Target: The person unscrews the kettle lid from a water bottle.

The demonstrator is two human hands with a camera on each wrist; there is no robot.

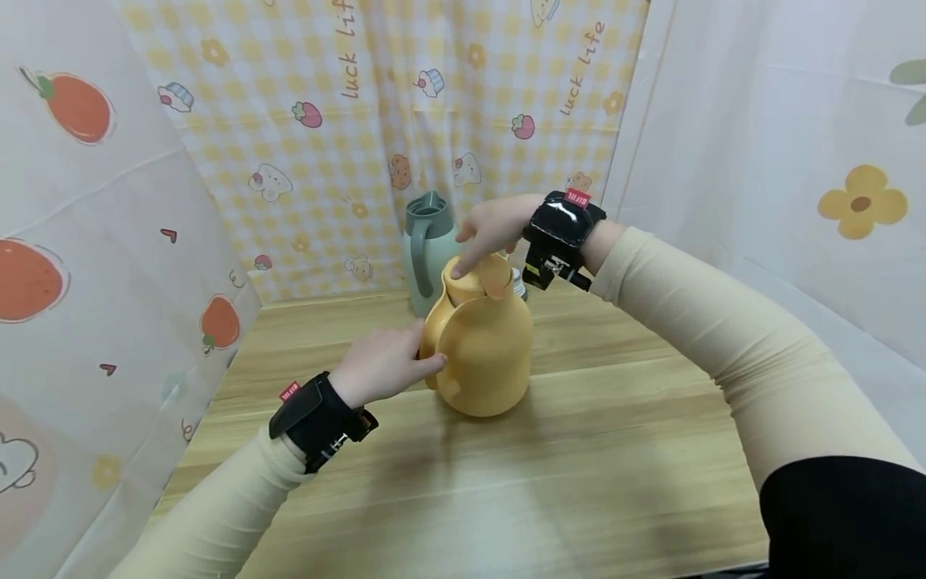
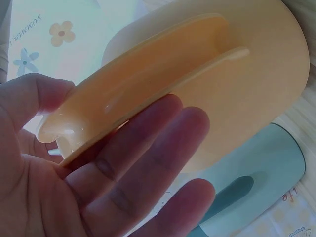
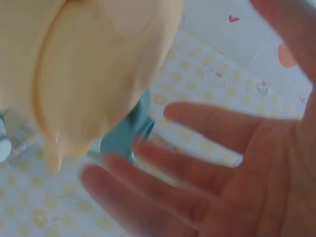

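A yellow insulated jug (image 1: 486,358) stands on the wooden table, its lid (image 1: 466,286) on top. My left hand (image 1: 387,363) holds the jug's handle (image 2: 143,79), which lies between thumb and fingers in the left wrist view. Over the top of the jug is my right hand (image 1: 495,227), its thumb by the lid. Spread fingers (image 3: 182,170) show beside the yellow top in the right wrist view, with nothing gripped. Whether the right thumb touches the lid, I cannot tell.
Close behind the yellow jug stands a green jug (image 1: 428,249) with a handle. A small whitish ridged thing (image 1: 518,285) is mostly hidden behind the yellow jug. Patterned curtains (image 1: 289,145) hang at the back and both sides of the wooden table (image 1: 615,450).
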